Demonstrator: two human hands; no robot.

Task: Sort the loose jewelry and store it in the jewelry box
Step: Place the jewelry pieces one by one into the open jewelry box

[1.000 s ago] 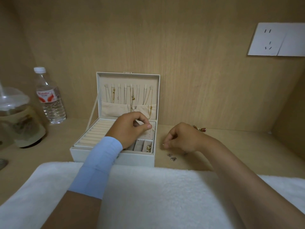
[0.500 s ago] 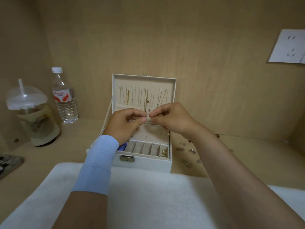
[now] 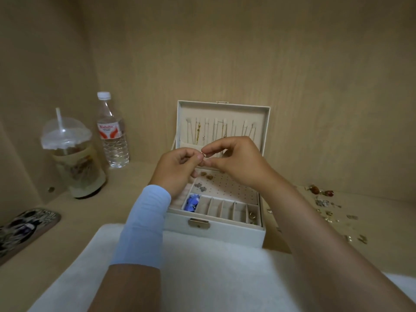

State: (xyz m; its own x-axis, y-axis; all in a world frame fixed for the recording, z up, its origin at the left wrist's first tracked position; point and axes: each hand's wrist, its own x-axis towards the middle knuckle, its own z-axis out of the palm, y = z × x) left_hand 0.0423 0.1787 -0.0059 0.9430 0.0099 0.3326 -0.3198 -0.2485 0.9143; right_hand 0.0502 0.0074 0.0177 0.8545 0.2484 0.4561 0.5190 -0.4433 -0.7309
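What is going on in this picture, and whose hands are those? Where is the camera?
There is no machine here: these are a person's two hands. The camera sits on the person's head and looks down, so you see what they see. The left hand and the right hand together pinch a small shiny piece above an open white jewelry box. In its raised lid hang necklaces, and blue pieces lie in one front compartment. More loose jewelry is scattered on the wooden shelf to the right. On the left stand a water bottle and a cup with a straw. A white cloth lies in front.
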